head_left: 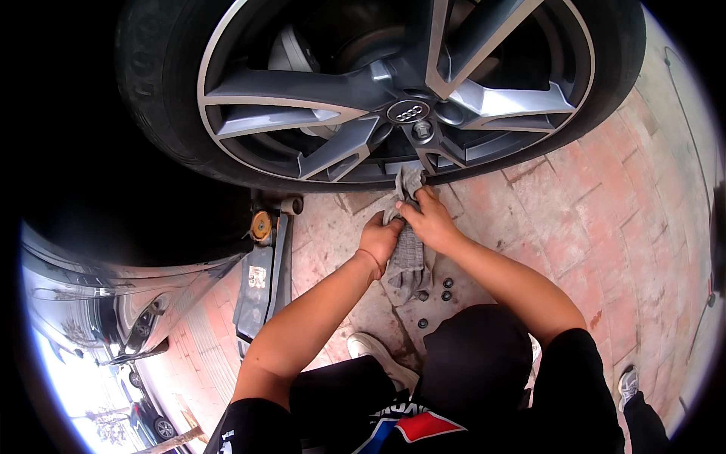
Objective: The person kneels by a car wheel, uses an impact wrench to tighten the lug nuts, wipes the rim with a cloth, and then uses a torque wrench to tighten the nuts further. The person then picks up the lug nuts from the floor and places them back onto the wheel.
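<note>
A pair of grey knitted work gloves (409,256) hangs between my hands, just below the tyre's lower edge. My left hand (380,239) is closed on the gloves from the left. From the right, my right hand (429,221) pinches their upper part with thumb and fingers. Over my hands stands a car wheel, its grey and silver spoked rim (333,91) inside a black tyre (155,98). One wheel bolt (422,132) sits below the centre cap (409,113). Several dark wheel bolts (446,295) lie on the ground under the gloves.
Left of my arms, a floor jack (261,280) with a yellow-orange round part reaches under the dark car body (128,280). Reddish paving (560,219) spreads to the right. Another person's shoe (628,384) is at lower right. Parked cars (151,424) show at lower left.
</note>
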Motion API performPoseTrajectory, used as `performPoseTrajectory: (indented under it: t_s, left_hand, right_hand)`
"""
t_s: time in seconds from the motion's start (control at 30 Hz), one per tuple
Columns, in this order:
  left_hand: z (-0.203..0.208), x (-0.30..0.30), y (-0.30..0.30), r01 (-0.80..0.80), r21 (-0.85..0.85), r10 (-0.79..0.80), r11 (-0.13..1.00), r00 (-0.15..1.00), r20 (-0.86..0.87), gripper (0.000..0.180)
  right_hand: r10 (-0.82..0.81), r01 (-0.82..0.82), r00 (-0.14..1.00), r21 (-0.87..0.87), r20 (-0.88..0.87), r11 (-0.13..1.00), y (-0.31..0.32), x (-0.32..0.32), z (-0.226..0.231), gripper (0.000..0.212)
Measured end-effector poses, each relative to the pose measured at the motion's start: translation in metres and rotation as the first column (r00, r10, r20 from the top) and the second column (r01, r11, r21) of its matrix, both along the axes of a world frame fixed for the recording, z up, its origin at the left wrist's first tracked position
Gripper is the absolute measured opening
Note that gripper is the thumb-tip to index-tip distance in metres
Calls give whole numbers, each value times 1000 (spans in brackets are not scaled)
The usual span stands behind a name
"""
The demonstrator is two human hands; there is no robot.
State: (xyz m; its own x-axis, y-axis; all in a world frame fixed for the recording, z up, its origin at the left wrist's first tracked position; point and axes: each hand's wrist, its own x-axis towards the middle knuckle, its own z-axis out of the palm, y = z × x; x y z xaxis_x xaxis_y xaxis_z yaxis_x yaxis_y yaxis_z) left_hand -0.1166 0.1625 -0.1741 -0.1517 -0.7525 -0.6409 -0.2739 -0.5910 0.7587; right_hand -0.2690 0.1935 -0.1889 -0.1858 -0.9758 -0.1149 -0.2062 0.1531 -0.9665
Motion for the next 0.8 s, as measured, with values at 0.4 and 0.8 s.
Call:
performPoseTrajectory:
  t_s: [0.4,0.8]
  left_hand:
    - [-32,-13,-32,-234,255,324,938,856,-404,32]
    - [-3,10,-16,-128,-2,125,992,976,-176,28]
  right_hand:
    - [51,-102,684,-26,-728,994,-97,15,-20,57]
    - [-291,271,918,-108,-269,956,-53,30,-34,48]
